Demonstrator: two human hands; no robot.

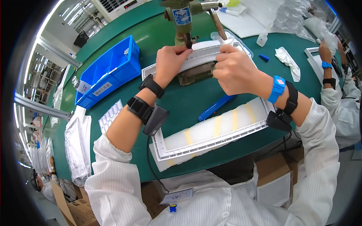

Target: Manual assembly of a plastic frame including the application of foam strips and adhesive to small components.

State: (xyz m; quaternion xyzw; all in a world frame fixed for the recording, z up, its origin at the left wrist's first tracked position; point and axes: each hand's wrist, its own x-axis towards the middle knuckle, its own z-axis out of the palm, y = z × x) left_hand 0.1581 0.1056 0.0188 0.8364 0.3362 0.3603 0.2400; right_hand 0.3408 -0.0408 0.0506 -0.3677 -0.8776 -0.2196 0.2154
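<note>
A green bench press (181, 17) stands at the far middle, its lever (218, 24) slanting down to the right. My right hand (235, 71) is closed in a fist around the lever's lower end. Beside the press's dark ram tip (187, 40), my left hand (171, 64) has thumb and fingers pinched together; whatever they hold is hidden. A white rectangular plastic frame (215, 142) lies below both hands. Its far side passes over the press base (196, 74), under the ram, and its near side rests on a white foam block (207, 130) with yellow tape bands.
A blue divided bin (109, 73) sits at left, near a label sheet (110, 116). Inside the frame lies a blue pen-like tool (217, 107). At right are a small bottle (261, 39), a blue cap (264, 57) and a white cloth (288, 63). Another person's hands (325, 52) work at far right.
</note>
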